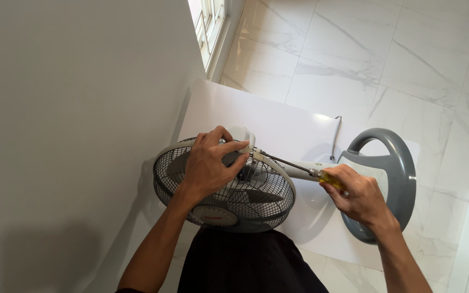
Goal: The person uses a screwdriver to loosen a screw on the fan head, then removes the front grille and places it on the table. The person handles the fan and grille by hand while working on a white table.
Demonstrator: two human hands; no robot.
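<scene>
- My left hand point(208, 165) lies at about nine o'clock, fingers clenched over the rim of the fan's wire grille point(225, 187), which rests on its side on the white table point(278, 122).
- My right hand point(357, 194), at three o'clock, grips the yellow handle of a screwdriver point(299, 166); its dark shaft runs toward ten o'clock, the tip at the grille's edge beside my left fingers.
- Past my right hand, the fan's round grey base point(403, 163) stands on edge.
- Farther off, at twelve o'clock, lies the marble floor point(386, 59), with a window point(207, 27) at eleven.
</scene>
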